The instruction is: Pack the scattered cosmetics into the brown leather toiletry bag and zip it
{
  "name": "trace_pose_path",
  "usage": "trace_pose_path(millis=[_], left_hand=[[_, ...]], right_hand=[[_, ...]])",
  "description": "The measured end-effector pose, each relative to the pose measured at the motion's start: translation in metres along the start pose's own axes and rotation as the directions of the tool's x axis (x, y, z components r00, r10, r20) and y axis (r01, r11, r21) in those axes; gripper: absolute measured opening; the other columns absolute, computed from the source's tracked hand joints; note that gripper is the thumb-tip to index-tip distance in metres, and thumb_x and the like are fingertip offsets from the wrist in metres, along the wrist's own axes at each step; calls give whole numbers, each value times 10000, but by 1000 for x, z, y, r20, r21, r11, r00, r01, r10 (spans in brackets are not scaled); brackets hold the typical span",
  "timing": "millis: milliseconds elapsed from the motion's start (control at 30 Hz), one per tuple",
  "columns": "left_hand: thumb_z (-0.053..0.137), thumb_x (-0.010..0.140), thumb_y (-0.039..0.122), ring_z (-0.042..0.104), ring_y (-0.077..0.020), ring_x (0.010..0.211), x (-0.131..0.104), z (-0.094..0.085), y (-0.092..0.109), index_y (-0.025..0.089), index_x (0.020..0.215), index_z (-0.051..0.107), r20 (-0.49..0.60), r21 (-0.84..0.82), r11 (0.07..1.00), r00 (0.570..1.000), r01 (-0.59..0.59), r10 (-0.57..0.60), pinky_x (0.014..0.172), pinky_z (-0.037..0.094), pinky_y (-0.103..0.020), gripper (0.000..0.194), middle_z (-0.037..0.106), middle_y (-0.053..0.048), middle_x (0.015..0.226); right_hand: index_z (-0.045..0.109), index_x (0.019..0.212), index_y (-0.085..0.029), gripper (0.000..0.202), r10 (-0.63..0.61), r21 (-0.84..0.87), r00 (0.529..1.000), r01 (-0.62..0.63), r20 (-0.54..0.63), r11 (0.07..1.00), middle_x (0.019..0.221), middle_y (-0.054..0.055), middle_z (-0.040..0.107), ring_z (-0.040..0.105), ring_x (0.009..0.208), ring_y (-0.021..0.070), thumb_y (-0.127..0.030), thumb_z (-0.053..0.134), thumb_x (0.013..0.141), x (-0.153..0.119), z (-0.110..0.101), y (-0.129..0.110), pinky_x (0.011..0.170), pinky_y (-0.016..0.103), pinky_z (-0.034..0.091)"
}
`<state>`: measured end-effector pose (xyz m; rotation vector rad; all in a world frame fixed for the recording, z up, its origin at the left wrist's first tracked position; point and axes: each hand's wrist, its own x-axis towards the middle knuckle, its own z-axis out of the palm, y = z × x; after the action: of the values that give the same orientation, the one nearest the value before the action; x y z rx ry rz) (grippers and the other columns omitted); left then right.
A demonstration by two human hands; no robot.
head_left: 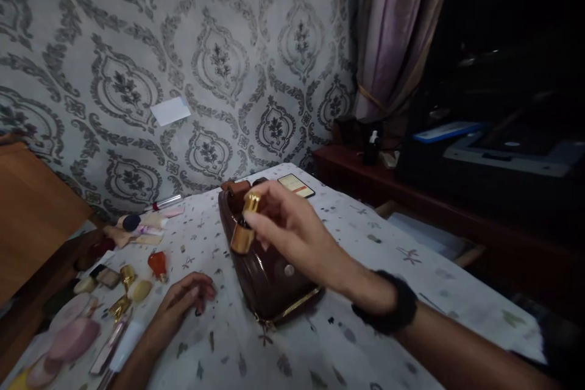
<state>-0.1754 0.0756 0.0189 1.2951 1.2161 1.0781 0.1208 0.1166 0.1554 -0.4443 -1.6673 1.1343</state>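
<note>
A small gold bottle [243, 236] with a dark middle and shiny gold cap is pinched between the thumb and fingers of my right hand [292, 231]. It hangs over the dark brown zippered bag [267, 280], whose opening lies at its far left side. My left hand [183, 301] rests on the patterned white cloth [237, 347], left of the bag, its fingers loosely curled and apart, holding nothing. Near it are an orange bottle [157, 264], a gold item [127, 274] and a pale yellow sponge [139, 290].
More cosmetics, including a pink round item [74, 339], cover the left side. A lit phone [296, 185] lies beyond the bag. An orange-brown panel [36, 213] stands at left; a dark red shelf [361, 173] and open drawer [425, 234] are at right.
</note>
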Motion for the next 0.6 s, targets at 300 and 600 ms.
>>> trace_pose_path(millis=[300, 600], left_hand=[[706, 810, 556, 592, -201, 764, 1, -1, -1, 154, 982, 733, -11, 18, 1000, 1000, 19, -19, 613, 447, -265, 437, 710, -116, 860], [667, 839, 564, 571, -191, 742, 3, -7, -7, 167, 987, 737, 8, 59, 998, 999, 39, -39, 619, 443, -266, 430, 697, -107, 863]], right_hand=[[524, 1010, -156, 94, 39, -784, 988, 95, 150, 614, 1005, 90, 654, 596, 856, 197, -172, 529, 918, 78, -22, 26, 742, 301, 429], [635, 1089, -67, 276, 393, -873, 893, -3, 217, 489, 1137, 182, 687, 658, 1061, 284, -87, 671, 816, 127, -2, 63, 797, 315, 514]])
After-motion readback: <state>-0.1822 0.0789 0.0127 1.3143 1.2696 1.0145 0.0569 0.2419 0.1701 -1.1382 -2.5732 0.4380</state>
